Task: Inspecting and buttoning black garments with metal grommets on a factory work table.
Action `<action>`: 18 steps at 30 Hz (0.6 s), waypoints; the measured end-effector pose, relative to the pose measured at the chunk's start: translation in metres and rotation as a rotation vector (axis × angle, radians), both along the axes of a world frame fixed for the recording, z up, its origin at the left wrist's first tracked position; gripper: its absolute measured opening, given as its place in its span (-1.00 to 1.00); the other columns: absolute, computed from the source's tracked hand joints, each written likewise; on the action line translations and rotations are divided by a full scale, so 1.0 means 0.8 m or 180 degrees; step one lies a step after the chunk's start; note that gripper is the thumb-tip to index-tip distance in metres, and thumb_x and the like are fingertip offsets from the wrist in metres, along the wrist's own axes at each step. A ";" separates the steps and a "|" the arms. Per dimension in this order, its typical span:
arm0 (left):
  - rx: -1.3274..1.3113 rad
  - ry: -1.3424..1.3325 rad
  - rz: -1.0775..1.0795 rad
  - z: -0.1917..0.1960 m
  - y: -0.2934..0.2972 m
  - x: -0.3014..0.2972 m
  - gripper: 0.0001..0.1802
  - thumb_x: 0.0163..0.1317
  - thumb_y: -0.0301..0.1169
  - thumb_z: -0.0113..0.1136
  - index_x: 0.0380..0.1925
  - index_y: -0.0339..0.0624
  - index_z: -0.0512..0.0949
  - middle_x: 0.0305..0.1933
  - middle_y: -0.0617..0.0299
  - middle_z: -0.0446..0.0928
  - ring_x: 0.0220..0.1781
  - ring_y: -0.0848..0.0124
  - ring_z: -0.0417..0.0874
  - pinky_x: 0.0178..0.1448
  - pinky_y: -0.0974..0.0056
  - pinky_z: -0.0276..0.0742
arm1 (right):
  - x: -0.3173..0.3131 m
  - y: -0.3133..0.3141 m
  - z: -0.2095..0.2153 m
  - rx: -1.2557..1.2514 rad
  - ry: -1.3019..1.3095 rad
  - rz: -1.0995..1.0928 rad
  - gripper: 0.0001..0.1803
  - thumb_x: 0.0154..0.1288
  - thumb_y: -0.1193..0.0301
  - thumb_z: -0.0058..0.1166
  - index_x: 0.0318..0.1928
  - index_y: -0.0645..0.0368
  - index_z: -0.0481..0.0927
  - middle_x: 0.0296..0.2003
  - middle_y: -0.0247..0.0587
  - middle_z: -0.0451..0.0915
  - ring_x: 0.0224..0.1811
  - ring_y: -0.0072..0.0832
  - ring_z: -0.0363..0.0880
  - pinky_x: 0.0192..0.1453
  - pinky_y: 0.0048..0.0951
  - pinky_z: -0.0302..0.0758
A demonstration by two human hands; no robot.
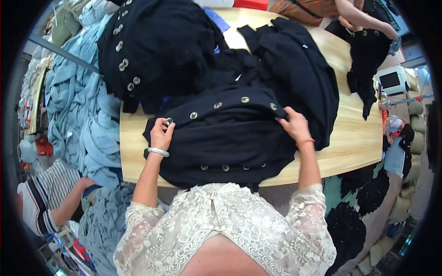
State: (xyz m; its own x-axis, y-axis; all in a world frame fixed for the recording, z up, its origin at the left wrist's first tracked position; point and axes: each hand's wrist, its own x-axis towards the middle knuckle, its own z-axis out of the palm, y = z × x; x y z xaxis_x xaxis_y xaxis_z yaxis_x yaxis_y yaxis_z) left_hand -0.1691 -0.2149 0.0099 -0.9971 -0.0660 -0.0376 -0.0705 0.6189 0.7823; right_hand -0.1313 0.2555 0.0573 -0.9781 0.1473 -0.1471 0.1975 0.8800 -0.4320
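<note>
A black knit cardigan (221, 142) with large shiny round buttons lies on the table in front of me. Its button band runs sideways between my two hands, and a second row of buttons shows along the near edge. At the band's left end, my left hand (161, 134) pinches the edge by a shiny button (169, 121). My right hand (294, 125) grips the band's right end, thumb on top, next to another button (273, 106); its other fingers are partly under the fabric. The band is slightly raised between them.
More black cardigans are heaped on the wooden table (354, 133), a large buttoned pile (161, 50) at far left and another (299, 69) at far right. Light blue knits (83, 110) hang over on the left. Across the table, another person's hand (389, 31) handles a black garment (368, 53).
</note>
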 end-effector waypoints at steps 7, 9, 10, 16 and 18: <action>0.0830 -0.0590 -0.0513 0.036 0.003 0.067 -0.84 0.24 -0.44 0.32 -0.44 -0.24 0.53 -0.48 0.39 0.50 -0.40 0.63 0.46 -0.26 0.48 0.41 | 0.096 0.033 0.041 -0.0263 -0.0439 -0.0380 -0.73 0.07 0.35 0.29 -0.21 0.13 0.60 -0.54 -0.18 0.57 -0.48 -0.32 0.59 -0.33 -0.34 0.50; 0.0577 -0.0424 -0.0721 0.020 0.018 0.077 -0.80 0.16 -0.42 0.38 -0.39 -0.27 0.54 -0.46 0.29 0.53 -0.40 0.51 0.50 -0.25 0.41 0.44 | 0.098 0.016 0.009 0.0556 -0.0496 -0.0223 -0.58 0.09 0.32 0.31 -0.02 0.04 0.54 -0.48 -0.14 0.63 -0.41 -0.20 0.66 -0.28 -0.23 0.55; 0.0287 -0.0603 -0.0763 0.014 0.020 0.081 -0.74 0.12 -0.41 0.39 -0.26 -0.25 0.54 -0.38 0.28 0.54 -0.33 0.48 0.51 -0.21 0.40 0.45 | 0.100 0.004 -0.002 0.0981 -0.0718 -0.0112 -0.37 0.09 0.29 0.34 0.19 0.00 0.43 -0.33 -0.15 0.64 -0.27 -0.19 0.63 -0.17 -0.22 0.53; 0.0919 -0.1070 -0.0552 0.029 -0.008 0.119 -0.63 0.03 -0.51 0.40 -0.12 -0.20 0.56 -0.30 0.32 0.55 -0.27 0.59 0.50 -0.17 0.46 0.44 | 0.098 -0.113 0.018 -0.0414 0.0886 0.0284 -0.68 0.17 0.47 0.22 -0.02 0.10 0.58 -0.20 -0.16 0.56 -0.17 -0.20 0.58 -0.11 -0.27 0.52; 0.0659 -0.1074 -0.0511 0.039 -0.005 0.125 -0.72 0.00 -0.50 0.44 -0.25 -0.24 0.61 -0.38 0.33 0.57 -0.37 0.59 0.50 -0.23 0.46 0.45 | 0.096 -0.179 0.028 -0.1472 0.0703 0.0636 -0.76 0.17 0.49 0.23 -0.11 0.11 0.63 -0.19 -0.15 0.60 -0.26 -0.19 0.62 -0.20 -0.33 0.58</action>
